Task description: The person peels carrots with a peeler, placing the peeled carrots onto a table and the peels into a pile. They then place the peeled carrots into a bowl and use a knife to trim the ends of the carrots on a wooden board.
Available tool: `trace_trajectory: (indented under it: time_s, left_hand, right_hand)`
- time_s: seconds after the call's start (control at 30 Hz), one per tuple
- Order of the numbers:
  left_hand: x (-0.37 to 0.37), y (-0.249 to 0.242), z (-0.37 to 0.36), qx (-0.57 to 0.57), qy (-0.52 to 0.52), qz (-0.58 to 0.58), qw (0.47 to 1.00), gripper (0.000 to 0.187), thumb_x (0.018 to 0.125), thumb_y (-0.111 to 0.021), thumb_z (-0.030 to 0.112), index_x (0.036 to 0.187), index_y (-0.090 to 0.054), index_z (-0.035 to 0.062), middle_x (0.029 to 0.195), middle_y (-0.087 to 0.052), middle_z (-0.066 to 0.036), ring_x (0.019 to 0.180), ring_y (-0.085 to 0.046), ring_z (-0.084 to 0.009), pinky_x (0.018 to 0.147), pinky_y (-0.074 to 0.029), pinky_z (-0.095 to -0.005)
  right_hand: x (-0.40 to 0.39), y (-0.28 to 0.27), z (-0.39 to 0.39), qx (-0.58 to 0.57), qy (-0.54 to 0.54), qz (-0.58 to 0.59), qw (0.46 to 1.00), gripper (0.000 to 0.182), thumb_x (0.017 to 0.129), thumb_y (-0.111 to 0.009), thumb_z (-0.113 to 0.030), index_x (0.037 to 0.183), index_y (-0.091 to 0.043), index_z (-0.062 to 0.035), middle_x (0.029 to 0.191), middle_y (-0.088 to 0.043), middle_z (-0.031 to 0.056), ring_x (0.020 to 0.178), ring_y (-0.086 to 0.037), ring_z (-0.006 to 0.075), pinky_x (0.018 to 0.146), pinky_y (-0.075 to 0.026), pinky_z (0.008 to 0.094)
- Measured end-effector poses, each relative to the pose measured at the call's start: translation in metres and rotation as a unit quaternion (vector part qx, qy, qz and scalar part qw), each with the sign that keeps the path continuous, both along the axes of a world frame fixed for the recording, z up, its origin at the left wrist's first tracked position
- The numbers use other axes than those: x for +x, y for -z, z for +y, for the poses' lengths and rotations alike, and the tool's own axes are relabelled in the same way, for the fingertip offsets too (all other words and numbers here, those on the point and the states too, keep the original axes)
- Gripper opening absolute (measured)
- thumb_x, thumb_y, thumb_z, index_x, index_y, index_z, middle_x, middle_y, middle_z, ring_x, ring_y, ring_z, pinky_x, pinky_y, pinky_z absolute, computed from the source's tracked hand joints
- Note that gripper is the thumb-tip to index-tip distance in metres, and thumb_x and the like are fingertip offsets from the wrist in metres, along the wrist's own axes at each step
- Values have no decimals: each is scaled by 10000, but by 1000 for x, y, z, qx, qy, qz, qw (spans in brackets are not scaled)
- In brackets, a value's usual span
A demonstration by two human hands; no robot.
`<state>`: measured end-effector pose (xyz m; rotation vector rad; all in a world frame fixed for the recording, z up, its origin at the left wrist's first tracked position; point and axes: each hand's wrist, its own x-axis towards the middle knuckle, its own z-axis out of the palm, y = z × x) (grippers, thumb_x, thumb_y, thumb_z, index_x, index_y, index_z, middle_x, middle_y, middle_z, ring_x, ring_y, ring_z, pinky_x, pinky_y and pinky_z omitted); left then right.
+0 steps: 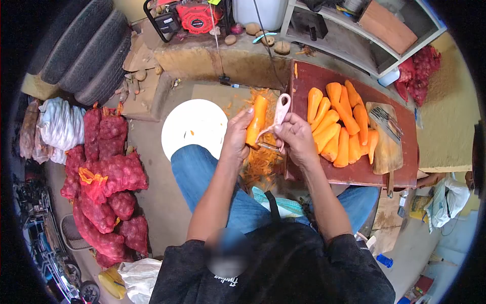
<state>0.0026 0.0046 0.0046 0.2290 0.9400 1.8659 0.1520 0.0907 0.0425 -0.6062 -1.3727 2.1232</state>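
Your right hand (297,134) hid part of the peeler (279,116); blur covered some of your shirt (293,263); the edge cropped the tyres (83,53).

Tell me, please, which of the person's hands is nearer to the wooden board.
Right: the right hand, holding the peeler, is across the carrot pile from the wooden board; the left hand, holding another carrot, is farther left, beyond the right one.

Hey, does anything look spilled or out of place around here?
Mildly: orange peelings lie scattered below the held carrot, and one small orange scrap looks stray on the white round surface, apart from the rest.
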Motion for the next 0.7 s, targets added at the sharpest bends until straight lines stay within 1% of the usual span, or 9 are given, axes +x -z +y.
trace_trajectory:
  time_s: [0.03,0.13,0.2,0.23,0.27,0.37,0.5,0.63,0.7]
  left_hand:
    - [4,-6,1,-1,-13,9,1000,358,1057,-524,275,1193,-612,-44,1003,-688,-124,841,-689,-186,735,-580,-301]
    - [10,-24,-4,-25,2,20,999,496,1085,-427,398,1212,-613,-44,1019,-687,-127,859,-672,-170,781,-558,-283]
    - [9,-18,-3,-22,9,74,997,605,1083,-348,488,1200,-623,-39,995,-686,-124,830,-658,-165,751,-543,-268]
    - [11,-28,-4,-23,13,99,995,661,1082,-309,532,1194,-628,-37,983,-685,-123,815,-651,-163,737,-535,-261]
    - [15,-38,-7,2,26,119,993,775,1043,-273,641,1170,-642,-29,904,-669,-94,777,-630,-145,678,-517,-266]
    - [6,-12,-4,-82,4,146,986,827,991,-292,721,1140,-618,-24,784,-619,-51,693,-632,-127,612,-539,-268]
    - [6,-11,-4,-48,-3,84,995,756,974,-378,713,1090,-605,2,783,-604,-57,618,-618,-139,540,-539,-278]
    - [4,-22,-7,-47,-25,24,998,611,977,-523,610,1072,-598,12,806,-624,-79,620,-641,-157,548,-568,-292]
    - [0,-23,-8,-50,-35,20,998,558,978,-572,558,1076,-598,9,822,-638,-90,642,-657,-165,559,-581,-299]
  right_hand:
    - [0,1,-2,-1,-11,-17,1000,212,937,-691,-118,1092,-590,-14,806,-666,26,578,-588,65,486,-461,201]
    - [-6,4,0,10,-32,-37,999,217,942,-698,-134,1082,-575,-23,774,-645,11,534,-574,60,437,-445,194]
    - [-18,8,11,27,3,-23,999,208,937,-690,-117,1088,-595,-10,798,-673,32,561,-580,66,474,-456,210]
    - [-24,7,17,34,21,-17,999,206,935,-686,-109,1091,-605,-3,811,-688,43,575,-583,69,492,-462,218]
    - [-33,6,25,54,32,-10,998,183,942,-671,-105,1075,-591,-6,763,-654,29,568,-577,72,477,-457,225]
    - [-53,3,49,101,95,-3,990,178,955,-661,-118,1059,-571,-5,752,-635,29,572,-578,75,481,-458,222]
    - [-65,-1,77,118,186,45,974,182,976,-639,-137,1065,-536,-17,747,-608,29,559,-572,79,463,-456,222]
    - [-25,-4,62,86,86,-3,993,177,962,-654,-124,1041,-534,-19,766,-626,41,562,-577,89,444,-472,211]
    - [-7,3,33,60,36,-17,997,225,940,-686,-135,1090,-555,-30,764,-619,13,565,-567,77,485,-455,221]
